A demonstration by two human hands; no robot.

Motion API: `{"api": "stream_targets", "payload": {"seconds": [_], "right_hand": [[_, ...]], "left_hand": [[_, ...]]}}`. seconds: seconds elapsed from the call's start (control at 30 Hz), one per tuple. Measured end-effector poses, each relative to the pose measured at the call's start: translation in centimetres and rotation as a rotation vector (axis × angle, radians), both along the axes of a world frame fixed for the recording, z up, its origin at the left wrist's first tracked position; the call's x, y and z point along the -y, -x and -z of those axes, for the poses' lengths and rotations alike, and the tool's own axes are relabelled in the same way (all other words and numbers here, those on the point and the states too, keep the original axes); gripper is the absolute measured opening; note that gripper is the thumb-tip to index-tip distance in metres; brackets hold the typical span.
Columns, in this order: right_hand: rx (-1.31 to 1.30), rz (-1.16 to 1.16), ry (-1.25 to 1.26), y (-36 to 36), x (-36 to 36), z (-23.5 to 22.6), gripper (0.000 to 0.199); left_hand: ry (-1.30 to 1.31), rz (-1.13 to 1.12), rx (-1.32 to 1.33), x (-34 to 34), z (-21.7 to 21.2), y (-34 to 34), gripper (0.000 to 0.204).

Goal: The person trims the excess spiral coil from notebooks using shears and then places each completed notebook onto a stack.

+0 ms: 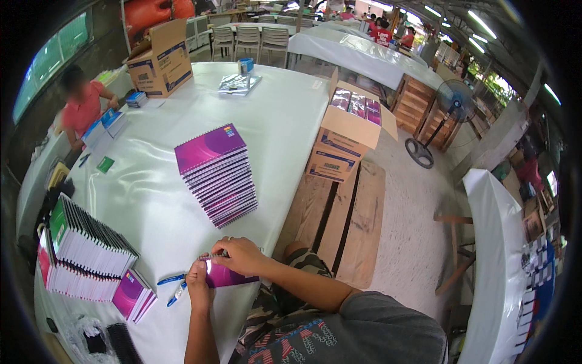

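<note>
A purple notebook (225, 277) lies at the table's near edge, in front of my body. My left hand (197, 283) is closed at its left corner, thumb and fingers pinching the edge. The fingers of my right hand (241, 256) are bent over the notebook's far edge, close to the left fingertips. Whatever is between the fingertips is too small to make out. Left of my left hand lie a blue-handled hand tool (171, 279) and a blue-and-white pen-like thing (177, 294). Beyond my hands rises a tall stack of purple spiral notebooks (217, 176).
Green and pink spiral notebooks (91, 255) are stacked at left, beside loose purple covers (133, 295) and black binding coils (123, 344). An open carton (342, 142) stands on a wooden pallet (339, 212) at right. Across the table sits a co-worker (85, 106) near another carton (160, 64).
</note>
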State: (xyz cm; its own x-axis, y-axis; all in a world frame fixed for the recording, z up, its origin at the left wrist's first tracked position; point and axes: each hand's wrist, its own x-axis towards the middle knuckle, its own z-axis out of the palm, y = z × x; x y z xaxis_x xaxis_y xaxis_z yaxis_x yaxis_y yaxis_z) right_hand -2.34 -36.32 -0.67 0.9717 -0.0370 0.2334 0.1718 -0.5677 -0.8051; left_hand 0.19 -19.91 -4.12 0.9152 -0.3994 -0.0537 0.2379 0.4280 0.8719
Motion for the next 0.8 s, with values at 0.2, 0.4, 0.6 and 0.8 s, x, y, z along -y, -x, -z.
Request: {"api": "stream_targets", "payload": {"seconds": [0.2,0.4,0.6,0.8], "right_hand": [[0.029,-0.056,-0.044,-0.8,-0.9,-0.1,0.023],[-0.027,-0.082,0.114,-0.9,-1.2,0.2,0.021],[0.095,-0.025,0.035,-0.6,-1.6,-0.5,0.018],[0.067,-0.040,-0.031,-0.3,-1.6,-0.7,0.018]], "left_hand": [[0.087,-0.037,-0.052,-0.6,1.4,-0.5,0.030],[0.125,-0.024,-0.094,-0.9,1.8,-0.6,0.030],[0.125,-0.014,-0.055,-1.1,1.8,-0.7,0.030],[0.142,-0.006,-0.069,-1.2,1.9,-0.6,0.027]]}}
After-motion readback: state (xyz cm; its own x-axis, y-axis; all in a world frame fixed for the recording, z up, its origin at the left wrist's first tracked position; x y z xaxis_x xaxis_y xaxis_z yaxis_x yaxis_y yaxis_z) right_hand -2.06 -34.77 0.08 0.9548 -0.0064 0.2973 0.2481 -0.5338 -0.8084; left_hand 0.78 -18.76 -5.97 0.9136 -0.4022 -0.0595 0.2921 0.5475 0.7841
